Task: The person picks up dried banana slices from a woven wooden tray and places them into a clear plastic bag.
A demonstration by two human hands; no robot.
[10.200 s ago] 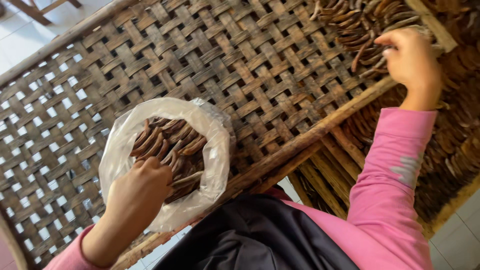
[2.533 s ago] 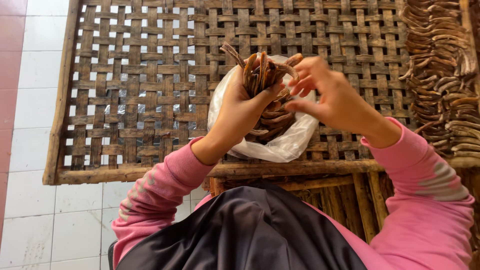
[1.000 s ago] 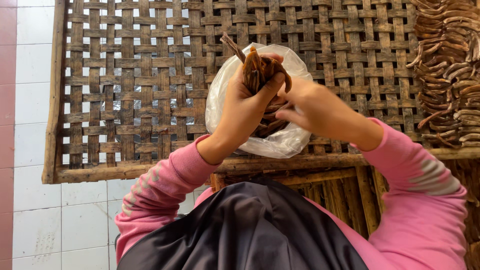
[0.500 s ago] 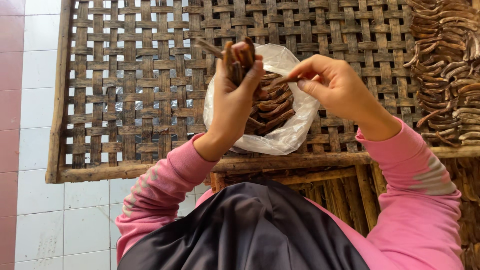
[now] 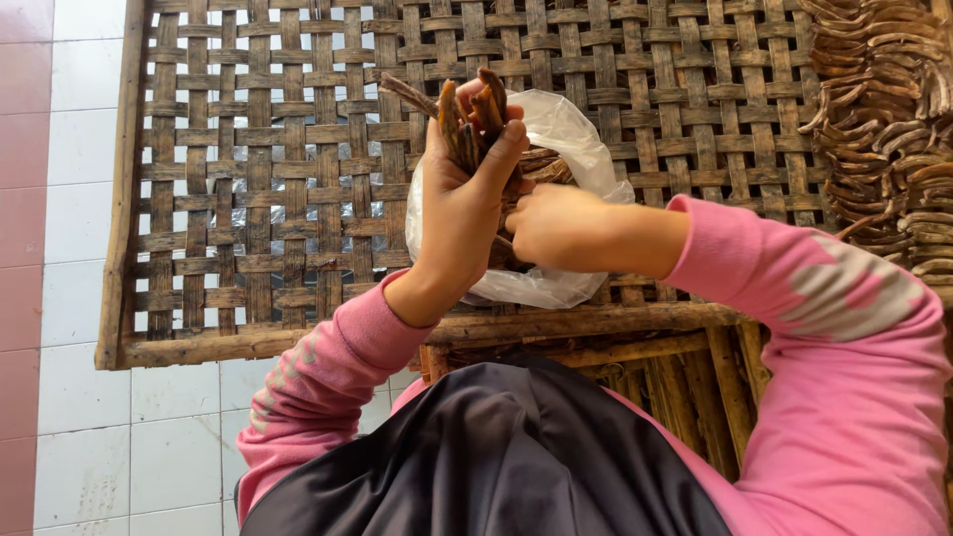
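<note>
My left hand (image 5: 462, 213) grips a bunch of brown curved dried strips (image 5: 465, 117) upright above a clear plastic bag (image 5: 561, 129). The bag lies on a woven bamboo tray (image 5: 278, 199) and holds more of the same brown strips. My right hand (image 5: 551, 226) reaches into the bag's mouth, fingers curled down among the strips; what it holds is hidden. Both arms wear pink sleeves.
A heap of the same brown dried strips (image 5: 888, 119) lies on the tray at the far right. The tray's wooden frame (image 5: 298, 342) runs in front of me, with white and red floor tiles (image 5: 60, 417) to the left. A dark apron (image 5: 486, 457) covers my lap.
My right hand has dropped from beside the bunch into the bag. My left hand holds the bunch slightly higher and more to the right than half a second ago.
</note>
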